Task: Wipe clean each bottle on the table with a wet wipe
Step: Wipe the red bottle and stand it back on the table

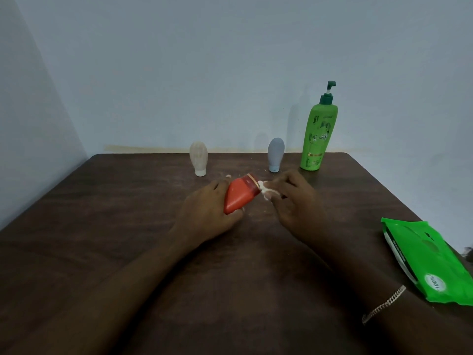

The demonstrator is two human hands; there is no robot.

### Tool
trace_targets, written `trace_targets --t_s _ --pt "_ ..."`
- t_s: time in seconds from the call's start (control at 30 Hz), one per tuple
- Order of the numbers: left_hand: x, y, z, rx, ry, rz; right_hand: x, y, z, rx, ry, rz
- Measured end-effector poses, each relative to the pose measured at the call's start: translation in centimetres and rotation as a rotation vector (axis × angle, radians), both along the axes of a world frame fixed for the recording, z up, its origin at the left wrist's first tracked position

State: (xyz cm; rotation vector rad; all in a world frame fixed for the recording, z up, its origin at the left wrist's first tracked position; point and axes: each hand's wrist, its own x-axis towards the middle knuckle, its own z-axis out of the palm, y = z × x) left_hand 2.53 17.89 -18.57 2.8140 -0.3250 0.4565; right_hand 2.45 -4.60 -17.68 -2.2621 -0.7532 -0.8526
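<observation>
At worktop (128, 226) rear, green plastic pump bottle (317, 139) marked "Henna", left hand (204, 208) gripping red plastic bottle (238, 198), cap pointing far-right, right hand (294, 198) pinching white wet wipe (266, 192)

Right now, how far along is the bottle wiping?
Nothing shows as finished for certain. In hand: the left hand grips the orange bottle, tilted, while the right hand pinches a crumpled wet wipe against its cap end. Possibly left: the beige bottle, grey bottle and green pump bottle standing at the back; whether any was already wiped cannot be seen.
</observation>
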Motion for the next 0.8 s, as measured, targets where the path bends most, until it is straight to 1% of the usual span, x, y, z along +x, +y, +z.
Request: trace_targets --t_s 0.13,0.17,0.23,0.27,0.33,0.4,0.47,0.53,0.6,0.73,0.8 --pt "-0.4 0.2 0.1 0.015 -0.048 -0.016 0.1 0.4 -0.2 -0.211 -0.075 0.012" --pt "-0.6 0.1 0.1 0.044 -0.079 -0.038 0.3 0.5 -0.3 -0.249 -0.085 0.002" --pt "-1.0 -0.2 -0.2 0.17 -0.154 -0.113 0.6 0.7 -0.2 -0.306 -0.07 -0.009" --pt "-1.0 -0.5 -0.4 0.229 -0.182 -0.153 0.8 0.9 -0.1 -0.306 -0.054 -0.011" --pt "-1.0 -0.8 -0.6 0.268 -0.211 -0.181 0.9 1.1 0.2 -0.263 -0.037 -0.009" --pt "-0.8 -0.9 -0.4 0.221 -0.206 -0.167 0.6 1.0 0.3 -0.246 -0.026 0.014" --pt "-0.7 -0.5 -0.2 0.16 -0.162 -0.119 0.1 1.0 0.0 -0.272 0.009 0.075" --pt "-0.7 -0.2 0.0 0.15 -0.143 -0.092 -0.2 1.0 -0.5 -0.298 0.033 0.111" --pt "-1.0 -0.3 -0.1 0.166 -0.152 -0.115 0.4 1.0 -0.7 -0.269 0.033 0.087" --pt "-1.1 -1.1 -0.2 0.296 -0.239 -0.201 1.5 1.1 -0.2 -0.192 0.007 -0.034" --pt "-1.0 -1.0 0.0 0.287 -0.233 -0.205 1.2 1.0 -0.2 -0.206 0.005 -0.058"
